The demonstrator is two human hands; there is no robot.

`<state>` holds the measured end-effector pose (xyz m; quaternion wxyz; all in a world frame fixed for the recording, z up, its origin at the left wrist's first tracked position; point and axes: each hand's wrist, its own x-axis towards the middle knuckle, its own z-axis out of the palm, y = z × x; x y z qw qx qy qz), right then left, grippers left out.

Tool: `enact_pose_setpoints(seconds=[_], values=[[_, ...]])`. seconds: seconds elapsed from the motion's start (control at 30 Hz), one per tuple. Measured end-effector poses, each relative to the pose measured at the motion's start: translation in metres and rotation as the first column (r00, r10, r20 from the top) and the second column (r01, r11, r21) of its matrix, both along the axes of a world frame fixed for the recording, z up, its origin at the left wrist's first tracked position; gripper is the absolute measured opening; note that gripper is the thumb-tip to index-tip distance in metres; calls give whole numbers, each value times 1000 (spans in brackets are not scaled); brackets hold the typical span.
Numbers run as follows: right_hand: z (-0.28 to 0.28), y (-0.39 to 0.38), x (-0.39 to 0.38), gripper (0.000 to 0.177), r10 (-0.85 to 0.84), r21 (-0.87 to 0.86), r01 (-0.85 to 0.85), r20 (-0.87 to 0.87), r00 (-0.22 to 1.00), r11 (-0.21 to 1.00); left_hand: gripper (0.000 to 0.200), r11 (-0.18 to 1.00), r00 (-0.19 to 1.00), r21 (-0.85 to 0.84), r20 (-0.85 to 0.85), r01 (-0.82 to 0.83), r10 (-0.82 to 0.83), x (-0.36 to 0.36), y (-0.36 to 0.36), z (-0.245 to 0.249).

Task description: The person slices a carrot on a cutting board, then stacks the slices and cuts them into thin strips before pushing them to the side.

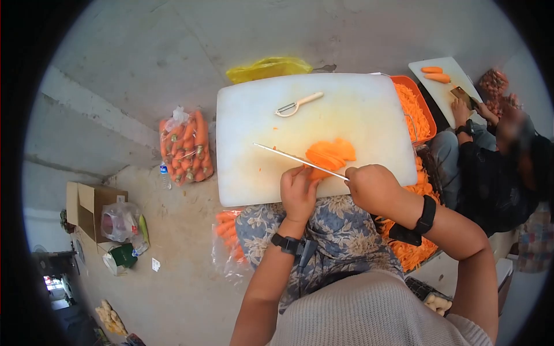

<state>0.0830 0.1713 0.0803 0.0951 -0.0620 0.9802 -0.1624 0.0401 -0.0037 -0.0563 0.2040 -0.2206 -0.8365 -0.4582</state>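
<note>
A white cutting board (254,115) lies in front of me, across my lap. On it, sliced carrot (333,151) fans out in thin orange pieces. My right hand (374,187) is wrapped round the handle of a knife (288,154), whose thin blade points left across the carrot. With bent fingertips, my left hand (299,190) grips the near end of the carrot slices, close beside the blade. Farther up the board rests a peeler (299,104) with a pale handle, apart from both hands.
Bagged whole carrots (187,147) stand left of the board. An orange-red basket (430,109) of cut carrot sits at right. Beyond it, a co-worker (496,167) holds a cleaver (463,98) at another board (444,66). An open cardboard box (86,210) is far left.
</note>
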Motion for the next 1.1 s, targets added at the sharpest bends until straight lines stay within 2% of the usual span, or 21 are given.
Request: enact_pose_setpoints(seconds=[0.03, 0.2, 0.3, 0.47, 0.63, 0.93, 1.1], values=[[0, -1, 0, 7, -7, 19, 6, 52, 999, 1000, 35, 1000, 1000, 5, 15, 6, -6, 0, 0, -1], [4, 1, 2, 7, -1, 23, 0, 59, 998, 1000, 34, 1000, 1000, 6, 14, 26, -27, 1, 0, 2], [5, 3, 2, 7, -4, 33, 1, 90, 996, 999, 35, 999, 997, 37, 75, 25, -28, 2, 1, 4], [11, 4, 2, 8, 15, 66, -25, 152, 988, 998, 31, 1000, 1000, 22, 22, 21, -22, 1, 0, 1], [24, 15, 12, 10, -51, 181, -7, 313, 948, 983, 30, 999, 998, 37, 66, 15, -17, 3, 1, 3], [27, 9, -12, 8, -32, 181, -59, 461, 887, 982, 34, 996, 989, 78, 144, 32, -43, 5, 2, 8], [4, 4, -25, 8, 12, 102, -65, 452, 892, 993, 33, 994, 990, 98, 130, 47, -60, 7, 1, 6]])
